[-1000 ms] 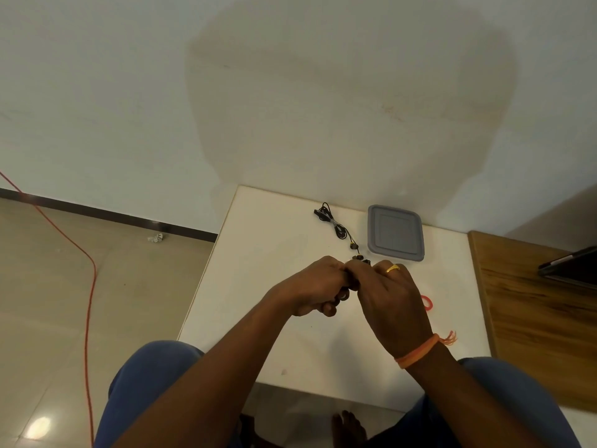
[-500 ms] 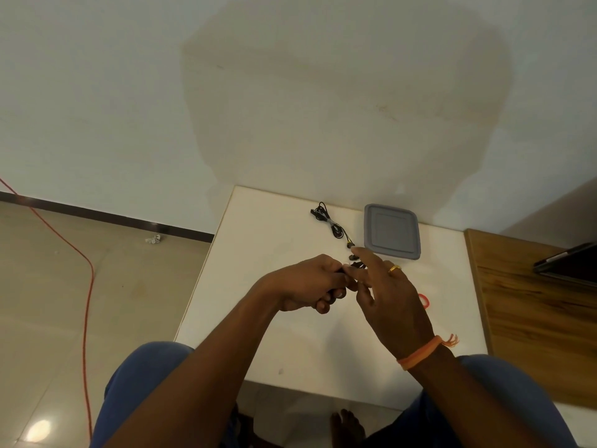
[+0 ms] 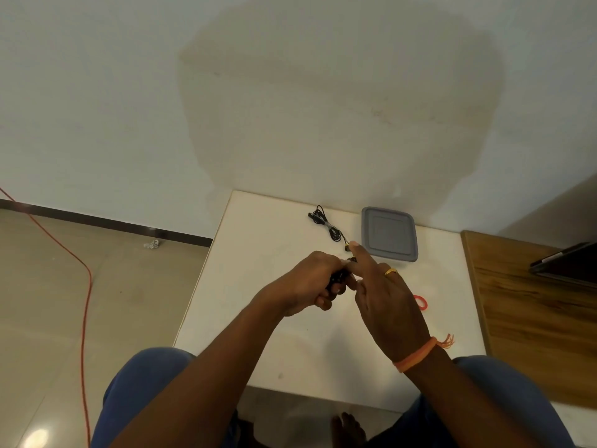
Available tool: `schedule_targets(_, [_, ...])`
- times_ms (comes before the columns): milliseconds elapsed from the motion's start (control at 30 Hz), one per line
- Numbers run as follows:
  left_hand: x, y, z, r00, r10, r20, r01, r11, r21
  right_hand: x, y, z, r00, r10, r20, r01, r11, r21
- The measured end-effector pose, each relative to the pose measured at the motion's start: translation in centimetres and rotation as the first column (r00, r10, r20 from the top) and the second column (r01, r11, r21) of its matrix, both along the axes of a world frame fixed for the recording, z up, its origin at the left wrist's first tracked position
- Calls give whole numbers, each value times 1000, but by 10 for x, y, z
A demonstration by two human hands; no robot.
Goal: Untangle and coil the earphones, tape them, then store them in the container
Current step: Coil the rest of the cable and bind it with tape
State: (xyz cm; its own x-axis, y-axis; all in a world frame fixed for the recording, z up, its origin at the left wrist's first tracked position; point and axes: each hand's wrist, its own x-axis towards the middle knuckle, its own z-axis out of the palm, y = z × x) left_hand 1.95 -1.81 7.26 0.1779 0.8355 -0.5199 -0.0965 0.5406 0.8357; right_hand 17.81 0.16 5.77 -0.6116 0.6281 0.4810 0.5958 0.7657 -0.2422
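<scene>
My left hand (image 3: pixel 307 282) grips a small black coil of earphones (image 3: pixel 336 279) above the white table (image 3: pixel 258 286); most of the coil is hidden in the fist. My right hand (image 3: pixel 387 305) is beside it with the index finger stretched straight out and the thumb close against the coil. A second black earphone bundle (image 3: pixel 326 224) lies at the table's far side. Just to its right sits the grey container (image 3: pixel 389 234) with its lid on. A small red ring of tape (image 3: pixel 421 301) lies on the table, partly hidden by my right hand.
A wooden surface (image 3: pixel 533 318) adjoins the table on the right, with a dark flat device (image 3: pixel 565 263) on it. An orange cable (image 3: pixel 85 286) runs along the floor at left. My knees are at the table's near edge.
My right hand has let go of the coil: its fingers uncurled and the index finger now points straight out. My left hand keeps its hold on the earphones.
</scene>
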Motion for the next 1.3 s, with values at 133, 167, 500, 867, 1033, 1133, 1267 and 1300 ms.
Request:
schedule_targets(133, [4, -1, -1, 983, 56, -174, -31, 990, 141, 0, 6, 1, 998, 51, -24, -52, 999, -11])
schedule_targets(167, [5, -1, -1, 969, 74, -234, -33, 984, 177, 1, 8, 1, 997, 75, -19, -75, 997, -8])
schedule_targets(500, [-3, 0, 0, 883, 229, -411, -81, 935, 346, 11, 20, 24, 818, -452, -355, -45, 565, -824])
schedule_targets(867, [15, -4, 3, 559, 197, -805, 336, 834, 438, -2, 19, 18, 764, -561, -318, -267, 174, -948])
schedule_targets(1033, [14, -1, -4, 550, 265, -792, 287, 831, 477, 0, 22, 15, 790, -505, -347, -219, 297, -930])
schedule_targets(1133, [14, -3, -6, 602, 280, -747, 230, 836, 499, 3, 26, 13, 830, -437, -346, -183, 373, -910])
schedule_targets(1267, [14, -8, 0, 642, 268, -718, 266, 801, 536, 5, 37, 16, 920, -250, -302, -91, 614, -784])
schedule_targets(1300, [14, -9, 1, 639, 249, -728, 297, 793, 531, 6, 39, 16, 941, -195, -276, -74, 677, -733])
